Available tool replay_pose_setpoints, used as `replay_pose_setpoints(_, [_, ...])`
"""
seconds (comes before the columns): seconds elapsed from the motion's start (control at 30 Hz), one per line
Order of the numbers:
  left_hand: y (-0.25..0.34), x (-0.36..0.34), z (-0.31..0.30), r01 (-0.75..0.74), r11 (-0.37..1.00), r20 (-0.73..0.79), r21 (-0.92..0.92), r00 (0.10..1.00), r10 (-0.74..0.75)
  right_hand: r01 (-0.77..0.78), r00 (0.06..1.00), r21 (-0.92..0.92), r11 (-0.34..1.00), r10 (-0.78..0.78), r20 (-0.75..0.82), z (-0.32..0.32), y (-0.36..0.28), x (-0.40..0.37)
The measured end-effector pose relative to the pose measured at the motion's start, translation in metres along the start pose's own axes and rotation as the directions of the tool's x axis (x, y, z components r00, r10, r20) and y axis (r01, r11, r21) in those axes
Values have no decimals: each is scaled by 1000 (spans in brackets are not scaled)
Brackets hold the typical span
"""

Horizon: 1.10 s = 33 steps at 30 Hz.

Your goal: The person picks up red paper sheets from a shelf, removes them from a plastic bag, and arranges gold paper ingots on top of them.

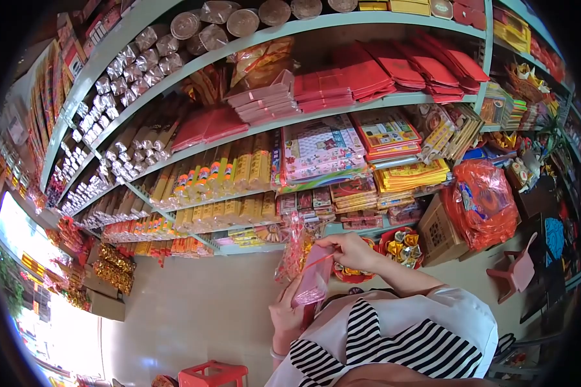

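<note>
A flat pink packet (314,276) in clear, shiny wrapping is held tilted in front of my body, with a thin red band across its upper part. My left hand (286,316) grips its lower left edge, the fingers partly behind it. At its upper end, my right hand (347,250) is closed with thumb and fingers pinched together. Whether the right fingers hold the band or the packet's edge I cannot make out. Close behind the packet is a clear plastic bag (293,248) with red and pink contents.
Long shelves (265,109) hold red paper packs (368,68), wrapped rolls (252,169) and silver-ended bundles (119,74). On the floor stand a cardboard box (440,226) beside a red plastic bag (481,203), gold ornaments (403,248), a red stool (213,373) and a pink chair (514,269).
</note>
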<state>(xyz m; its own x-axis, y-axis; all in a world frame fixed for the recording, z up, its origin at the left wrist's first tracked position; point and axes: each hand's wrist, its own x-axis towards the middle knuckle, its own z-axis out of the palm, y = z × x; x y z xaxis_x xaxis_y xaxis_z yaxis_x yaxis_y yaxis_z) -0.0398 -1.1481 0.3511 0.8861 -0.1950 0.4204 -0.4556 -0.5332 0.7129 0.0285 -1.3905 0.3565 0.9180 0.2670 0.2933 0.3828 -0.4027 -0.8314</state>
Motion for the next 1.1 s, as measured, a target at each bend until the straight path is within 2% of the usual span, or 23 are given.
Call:
replay_pose_setpoints(0.17, [1, 18, -15, -74, 989, 97, -125, 992, 87, -119, 992, 220, 968, 109, 56, -10, 2, -9])
replay_pose_setpoints(0.2, [-9, 15, -16, -71, 989, 93, -127, 992, 83, -121, 992, 217, 969, 110, 61, -12, 9, -12])
replay_pose_setpoints(0.23, [-28, 7, -14, -40, 972, 66, -232, 996, 57, -206, 978, 480, 853, 167, 122, -10, 25, -15])
replay_pose_setpoints(0.27, [-51, -2, -12, -14, 943, 40, -331, 999, 29, -283, 959, 697, 659, 202, 198, -7, 44, -18])
replay_pose_setpoints(0.3, [-70, -11, -12, 8, 905, 17, -425, 1000, -1, -346, 936, 847, 403, 210, 282, -3, 62, -20])
replay_pose_setpoints(0.33, [-78, -16, -12, 28, 857, -5, -514, 999, -35, -393, 909, 913, 110, 193, 368, 1, 73, -22])
replay_pose_setpoints(0.37, [-59, -13, -18, 32, 859, -12, -510, 999, -45, -404, 905, 909, 107, 189, 380, 4, 79, -24])
replay_pose_setpoints(0.4, [-39, -7, -25, 160, 723, -131, -672, 935, -329, -409, 909, 894, 182, 166, 382, 9, 85, -27])
replay_pose_setpoints(0.43, [-22, 4, -30, 214, 532, -185, -819, 780, -598, -411, 911, 875, 257, 143, 387, 13, 89, -29])
replay_pose_setpoints(0.5, [-11, 35, -30, 95, 406, -191, -909, 772, -606, -414, 907, 815, 405, 100, 410, 15, 89, -32])
replay_pose_setpoints(0.57, [-14, 62, -31, 6, 339, -235, -941, 711, -663, -317, 915, 591, 742, 77, 395, 10, 75, -31])
replay_pose_setpoints(0.6, [-13, 72, -35, 2, 394, -285, -919, 687, -668, -349, 900, 592, 726, 85, 427, 8, 72, -32])
replay_pose_setpoints(0.67, [-13, 77, -44, -17, 350, -272, -937, 664, -696, -486, 856, 499, 718, 276, 437, 0, 73, -31])
replay_pose_setpoints(0.7, [-15, 74, -45, -11, 351, -277, -936, 639, -718, -470, 852, 448, 760, 258, 456, -8, 66, -26])
replay_pose_setpoints(0.73, [-18, 73, -45, 8, 328, -238, -945, 672, -702, -445, 849, 395, 804, 239, 470, -21, 56, -20])
replay_pose_setpoints(0.77, [-20, 72, -44, 30, 302, -194, -953, 706, -681, -411, 829, 263, 873, 238, 507, -39, 47, -14])
replay_pose_setpoints(0.83, [-23, 67, -40, 86, 250, -94, -964, 773, -627, -401, 740, -17, 916, 335, 584, -70, 32, -1])
replay_pose_setpoints(0.9, [-18, 65, -37, 152, 235, -33, -960, 772, -634, -194, 915, -117, 974, 222, 337, -79, 56, 5])
replay_pose_setpoints(0.93, [-13, 65, -33, 210, 224, 22, -952, 775, -631, -204, 912, -118, 972, 233, 337, -78, 46, 8])
replay_pose_setpoints(0.97, [-9, 65, -29, 265, 211, 78, -941, 775, -627, -275, 953, 114, 955, 255, 161, -72, 23, 16])
replay_pose_setpoints(1.0, [-5, 66, -23, 319, 196, 134, -927, 772, -621, -286, 951, 345, 894, 310, -14, -64, 8, 22])
replay_pose_setpoints(1.07, [0, 69, -9, 350, 166, 181, -922, 767, -616, -268, 962, 606, 749, 180, 203, -44, -4, 21])
replay_pose_setpoints(1.1, [3, 71, -3, 377, 148, 217, -915, 764, -607, -274, 961, 602, 750, 188, 204, -31, -10, 18])
